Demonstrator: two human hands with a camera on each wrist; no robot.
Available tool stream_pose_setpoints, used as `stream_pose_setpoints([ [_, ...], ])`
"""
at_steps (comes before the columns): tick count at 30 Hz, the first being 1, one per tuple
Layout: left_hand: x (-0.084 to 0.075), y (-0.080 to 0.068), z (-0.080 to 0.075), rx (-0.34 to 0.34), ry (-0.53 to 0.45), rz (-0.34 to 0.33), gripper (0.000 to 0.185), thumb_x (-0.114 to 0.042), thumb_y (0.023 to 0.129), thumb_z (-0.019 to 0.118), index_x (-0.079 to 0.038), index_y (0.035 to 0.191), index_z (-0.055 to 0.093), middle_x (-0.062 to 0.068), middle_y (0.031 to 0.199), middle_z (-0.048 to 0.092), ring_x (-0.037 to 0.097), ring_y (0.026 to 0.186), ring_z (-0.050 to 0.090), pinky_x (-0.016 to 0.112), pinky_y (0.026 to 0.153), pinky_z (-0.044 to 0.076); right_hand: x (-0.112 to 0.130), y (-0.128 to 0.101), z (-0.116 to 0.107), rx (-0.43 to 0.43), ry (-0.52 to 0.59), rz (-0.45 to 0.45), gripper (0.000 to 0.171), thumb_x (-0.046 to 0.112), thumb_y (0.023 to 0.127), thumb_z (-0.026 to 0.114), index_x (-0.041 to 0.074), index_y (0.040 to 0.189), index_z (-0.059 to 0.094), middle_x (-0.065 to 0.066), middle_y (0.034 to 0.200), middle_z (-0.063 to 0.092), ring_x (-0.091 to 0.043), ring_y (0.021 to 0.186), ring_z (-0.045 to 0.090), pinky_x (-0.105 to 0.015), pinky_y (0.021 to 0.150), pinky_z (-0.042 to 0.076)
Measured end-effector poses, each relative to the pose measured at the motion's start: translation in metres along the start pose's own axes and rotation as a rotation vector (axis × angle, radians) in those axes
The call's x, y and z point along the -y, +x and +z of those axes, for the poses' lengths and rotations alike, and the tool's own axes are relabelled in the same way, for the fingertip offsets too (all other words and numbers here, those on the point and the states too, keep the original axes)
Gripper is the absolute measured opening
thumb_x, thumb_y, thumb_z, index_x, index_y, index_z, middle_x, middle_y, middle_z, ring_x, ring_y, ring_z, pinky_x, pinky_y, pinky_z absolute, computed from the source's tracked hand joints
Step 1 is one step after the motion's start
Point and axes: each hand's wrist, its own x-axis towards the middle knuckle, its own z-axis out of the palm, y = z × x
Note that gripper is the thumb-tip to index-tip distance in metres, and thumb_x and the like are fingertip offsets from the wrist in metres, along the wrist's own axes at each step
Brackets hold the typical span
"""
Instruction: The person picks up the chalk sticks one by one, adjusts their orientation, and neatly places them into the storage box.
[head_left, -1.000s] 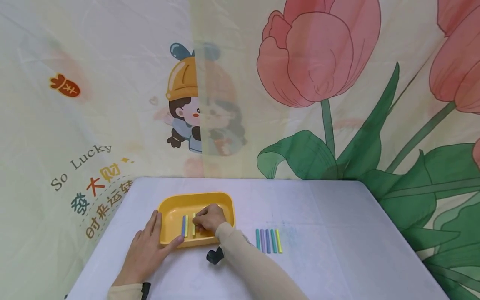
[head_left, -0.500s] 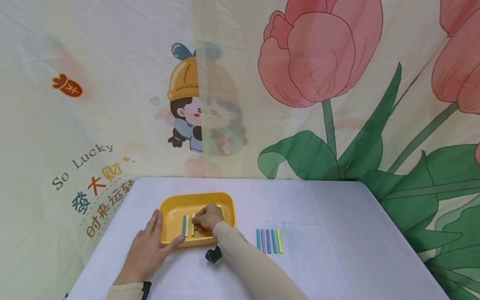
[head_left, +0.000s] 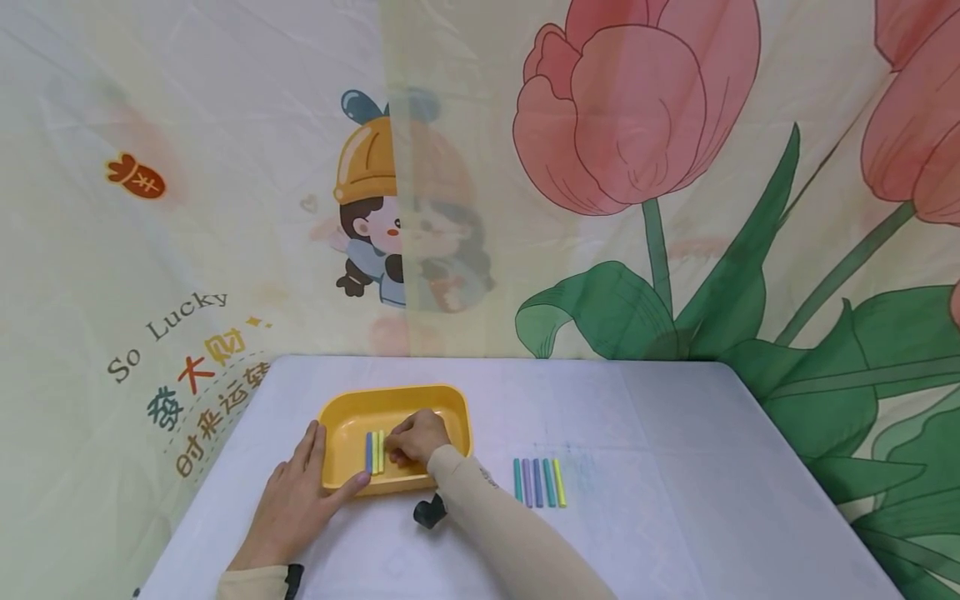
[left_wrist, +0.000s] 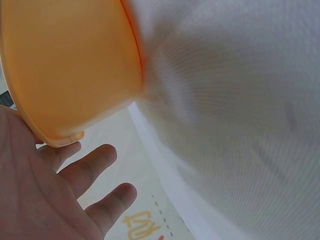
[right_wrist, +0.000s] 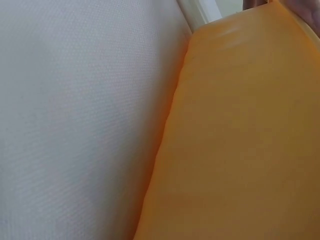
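A yellow tray (head_left: 390, 390) sits on the white-covered table, left of centre. Inside it lie a blue chalk stick (head_left: 368, 452) and a yellow-green chalk stick (head_left: 381, 452), side by side and close together. My right hand (head_left: 411, 440) reaches into the tray with curled fingers pinching the yellow-green stick. My left hand (head_left: 294, 498) lies flat on the table by the tray's front left corner, thumb against its wall. In the left wrist view, the left hand's (left_wrist: 45, 190) straight fingers sit under the tray (left_wrist: 70, 65). The right wrist view shows only the tray (right_wrist: 240, 140) and cloth.
A row of several chalk sticks (head_left: 538, 482), green, purple, blue and yellow, lies on the table (head_left: 675, 467) right of the tray. A small black object (head_left: 429, 510) sits under my right forearm. A printed cloth backdrop (head_left: 622, 167) hangs behind the table.
My right hand has slid the yellow-green stick left, closing the gap to the blue stick. The left hand and tray have stayed put.
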Motion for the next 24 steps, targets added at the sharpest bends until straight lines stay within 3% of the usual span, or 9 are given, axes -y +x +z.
stream_pose_setpoints([
  [12, 0.001, 0.000, 0.001, -0.004, 0.013, -0.008, 0.119, -0.080, 0.089, 0.048, 0.008, 0.159, 0.008, 0.030, 0.164, 0.013, 0.054, 0.137, 0.035, 0.069, 0.110, 0.029, 0.000, -0.011, -0.013, -0.016, -0.046, -0.119, 0.010, 0.014, 0.086, 0.082, 0.007, 0.089, 0.076, -0.007, 0.071, 0.072, -0.020, 0.063, 0.070, -0.031, 0.060, 0.060],
  [24, 0.000, -0.001, 0.000, 0.000, 0.000, -0.006, 0.121, -0.081, 0.088, 0.049, 0.009, 0.158, 0.008, 0.031, 0.164, 0.013, 0.053, 0.139, 0.033, 0.069, 0.110, 0.029, 0.005, -0.031, -0.037, 0.014, 0.021, -0.158, 0.018, 0.019, 0.085, 0.084, 0.007, 0.096, 0.075, -0.006, 0.081, 0.073, -0.020, 0.069, 0.071, -0.029, 0.064, 0.061],
])
